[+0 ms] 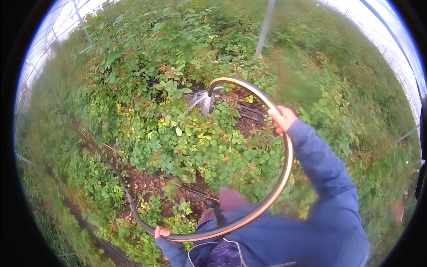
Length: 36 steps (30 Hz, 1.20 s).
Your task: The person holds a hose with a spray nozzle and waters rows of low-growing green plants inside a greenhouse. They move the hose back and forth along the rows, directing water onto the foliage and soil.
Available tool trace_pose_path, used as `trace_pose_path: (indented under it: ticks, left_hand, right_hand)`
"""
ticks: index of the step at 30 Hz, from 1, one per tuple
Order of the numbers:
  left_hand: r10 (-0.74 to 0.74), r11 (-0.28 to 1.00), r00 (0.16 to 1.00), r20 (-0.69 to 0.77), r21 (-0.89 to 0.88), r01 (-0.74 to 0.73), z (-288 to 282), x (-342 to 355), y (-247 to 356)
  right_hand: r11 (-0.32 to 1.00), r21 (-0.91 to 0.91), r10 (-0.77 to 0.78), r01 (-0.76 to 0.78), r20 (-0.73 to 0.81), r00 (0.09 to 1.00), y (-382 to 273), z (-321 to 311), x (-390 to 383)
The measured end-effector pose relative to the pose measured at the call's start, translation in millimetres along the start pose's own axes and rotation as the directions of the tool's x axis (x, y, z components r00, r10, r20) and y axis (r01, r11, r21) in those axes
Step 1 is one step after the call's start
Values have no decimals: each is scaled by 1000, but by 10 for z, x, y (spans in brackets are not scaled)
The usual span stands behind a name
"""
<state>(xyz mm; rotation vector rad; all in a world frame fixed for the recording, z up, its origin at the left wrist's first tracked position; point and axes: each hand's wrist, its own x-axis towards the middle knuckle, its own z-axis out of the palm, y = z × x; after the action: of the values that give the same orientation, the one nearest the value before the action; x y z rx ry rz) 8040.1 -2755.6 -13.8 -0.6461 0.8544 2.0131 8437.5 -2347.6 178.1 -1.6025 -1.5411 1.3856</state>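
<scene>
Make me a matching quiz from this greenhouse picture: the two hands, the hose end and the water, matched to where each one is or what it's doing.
1. right hand
2. left hand
3. hose end
4. water

A. sprays onto the green plants
B. holds the hose low, near the blue jacket
C. curves downward at the top of the loop
D. holds the hose high, arm stretched out

Pairs: 1-D, 2-B, 3-C, 4-A
</scene>
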Motion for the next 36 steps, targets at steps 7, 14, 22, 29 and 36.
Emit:
trace_pose_path:
  ticks: [7,14,22,29,36]
  left_hand:
    - [5,1000,1000,-25,13,-5,97,-351,-347]
    - [-10,1000,1000,-27,14,11,111,-743,-755]
    - [0,997,1000,5,72,0,-138,-1283,-1460]
    - [3,994,999,-38,112,1,-338,-1657,-2098]
    - [-36,983,999,-35,177,41,-499,-1655,-2555]
  right_hand:
    - [999,9,31,-31,-52,998,117,-475,-465]
    - [997,77,14,-9,-70,997,552,-1099,-763]
    - [996,76,54,-46,-109,993,1111,-1875,-1203]
    - [994,83,85,-77,-94,992,1458,-2554,-1548]
    - [988,75,146,-138,-120,982,1693,-3072,-1831]
